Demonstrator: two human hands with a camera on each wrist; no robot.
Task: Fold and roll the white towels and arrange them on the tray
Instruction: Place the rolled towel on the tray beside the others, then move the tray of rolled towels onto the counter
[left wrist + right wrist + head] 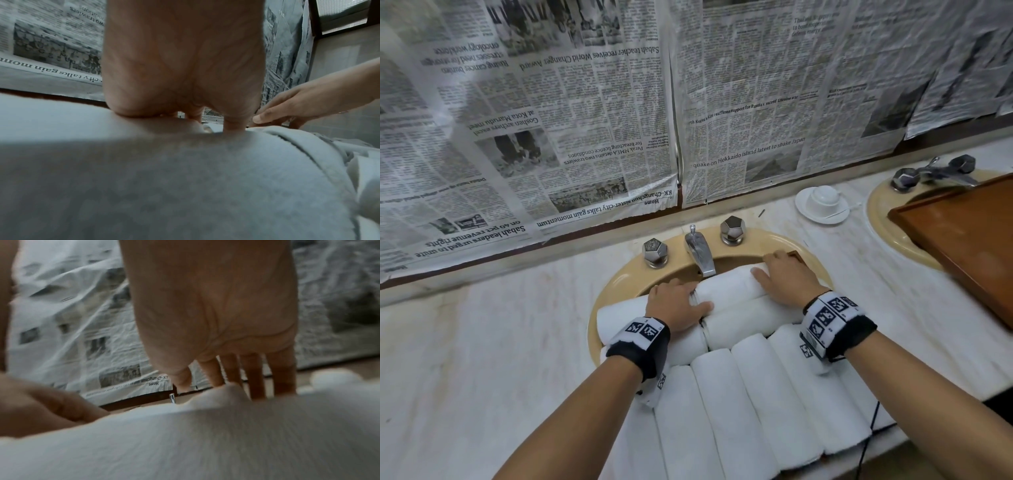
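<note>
A pale marble counter (482,342) runs along the newspaper-covered wall, with two beige basins set into it. Over the near basin (619,277) rolled white towels (750,394) lie side by side. A white cup upside down on its saucer (822,205) stands between the basins. A wooden tray (962,240) rests across the far basin (880,219).

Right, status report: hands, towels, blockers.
Left hand and right hand flat on far rolled towel. Faucet close behind it.
</note>
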